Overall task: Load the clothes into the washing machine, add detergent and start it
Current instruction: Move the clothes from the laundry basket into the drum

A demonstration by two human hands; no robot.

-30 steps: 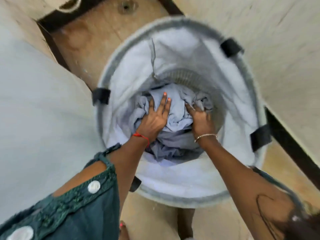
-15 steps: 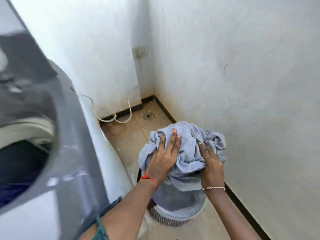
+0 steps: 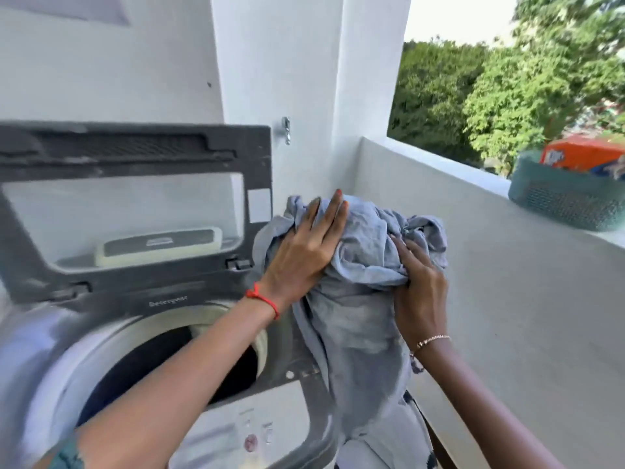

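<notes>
A bundle of pale blue-grey clothes hangs in the air just right of the top-loading washing machine. My left hand presses flat on the bundle's left side and my right hand grips its right side. The machine's grey lid stands open upright. Its round drum opening is dark inside, partly hidden by my left forearm. An orange detergent pack sits in a teal basket on the ledge at the far right.
A white wall and pillar stand behind the machine. A low white parapet wall runs along the right, with trees beyond it. The control panel with buttons is at the machine's near edge.
Both hands have lifted the clothes bundle up out of the laundry hamper and carried it left to beside the open machine. The view has swung up from the floor.
</notes>
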